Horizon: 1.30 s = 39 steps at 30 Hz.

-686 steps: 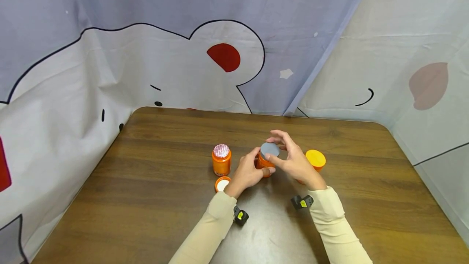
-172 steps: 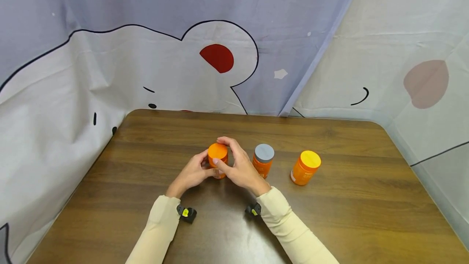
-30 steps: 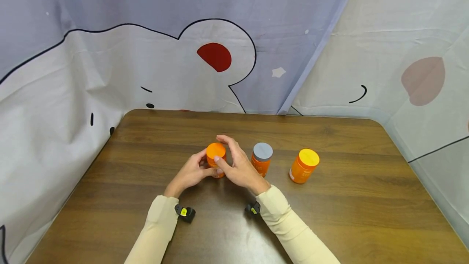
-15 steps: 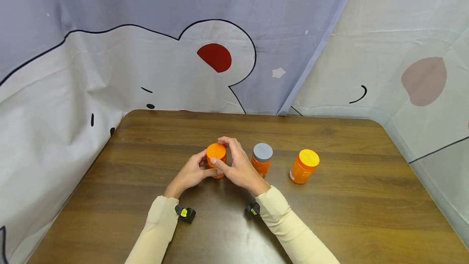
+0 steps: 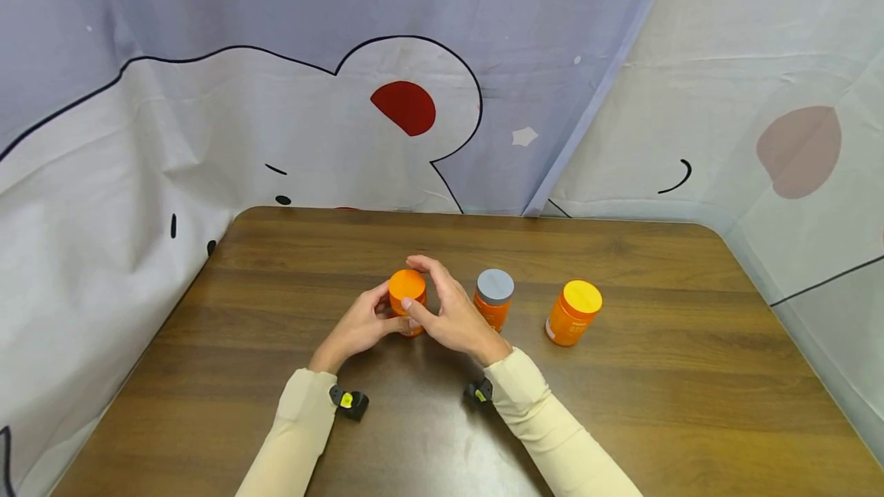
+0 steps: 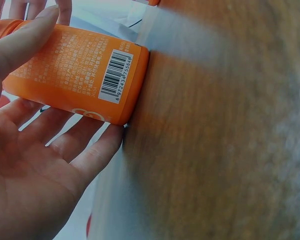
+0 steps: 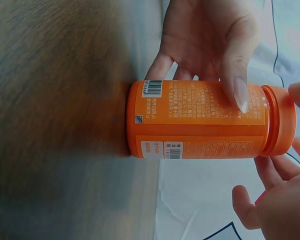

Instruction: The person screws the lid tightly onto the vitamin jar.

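Note:
An orange plastic bottle [image 7: 197, 122] with printed labels and a barcode stands upright on the table, an orange lid [image 5: 407, 284] on top. My left hand [image 5: 359, 326] holds the bottle's body from the left, thumb across the near side and fingers behind. From the right, my right hand [image 5: 452, 319] grips the lid between thumb and fingers. In the right wrist view a narrow groove shows under the lid's rim. The left wrist view has the barcode side facing the camera, with the bottle's base on the wood.
Just right of my right hand stands an orange bottle with a grey lid [image 5: 495, 287]. Farther right is an orange bottle with a yellow lid [image 5: 582, 297]. The brown wooden table [image 5: 656, 374] meets a patterned curtain [image 5: 311, 129] at its back and sides.
Earlier my hands were on the grey-lidded bottle, while the left bottle stood lidless with its lid beside it. Now that lid is on it. Over the last second my right fingers shift slightly around the lid.

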### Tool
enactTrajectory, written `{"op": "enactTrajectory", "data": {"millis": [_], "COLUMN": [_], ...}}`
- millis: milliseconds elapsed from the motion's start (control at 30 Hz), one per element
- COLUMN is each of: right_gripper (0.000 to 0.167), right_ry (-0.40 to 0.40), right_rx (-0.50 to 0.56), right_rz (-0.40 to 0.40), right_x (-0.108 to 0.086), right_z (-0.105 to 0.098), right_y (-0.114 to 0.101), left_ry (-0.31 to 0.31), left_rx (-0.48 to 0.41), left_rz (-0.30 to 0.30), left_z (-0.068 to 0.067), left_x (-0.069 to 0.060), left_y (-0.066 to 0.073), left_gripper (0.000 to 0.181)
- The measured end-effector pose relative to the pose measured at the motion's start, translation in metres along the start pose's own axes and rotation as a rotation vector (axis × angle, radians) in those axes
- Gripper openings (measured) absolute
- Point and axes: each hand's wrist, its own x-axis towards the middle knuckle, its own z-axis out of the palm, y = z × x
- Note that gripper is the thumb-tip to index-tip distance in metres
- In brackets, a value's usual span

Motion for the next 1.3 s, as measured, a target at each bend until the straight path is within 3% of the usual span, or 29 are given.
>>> {"op": "enactTrajectory", "data": {"millis": [133,300,567,667,967,1300], "right_gripper": [0.052,0.053,0.062,0.06,0.047,0.051], "right_ry": [-0.01,0.031,0.06,0.054,-0.013,0.056], "right_rx": [0.022,-0.003,-0.026,-0.012,0.05,0.026], "right_rz": [-0.005,-0.012,0.029,0.042,-0.028,0.0], "right_x": [0.0,0.0,0.0,-0.001,-0.001,0.0], "right_z": [0.0,0.002,0.004,0.004,0.002,0.003], "right_y": [0.0,0.001,0.0,0.0,0.002,0.002], "left_ry": [-0.003,-0.011,-0.023,-0.024,-0.028,-0.025], "left_rx": [-0.009,-0.012,-0.013,-0.004,-0.013,-0.026], "left_rz": [-0.009,-0.024,-0.006,-0.006,0.012,0.005], "left_z": [0.0,0.0,-0.002,-0.002,-0.001,-0.002], "left_x": [0.0,0.0,-0.009,-0.01,-0.009,-0.008], "left_y": [-0.001,0.001,0.029,0.032,0.031,0.031], "left_gripper": [0.059,0.061,0.057,0.056,0.051,0.052]}}
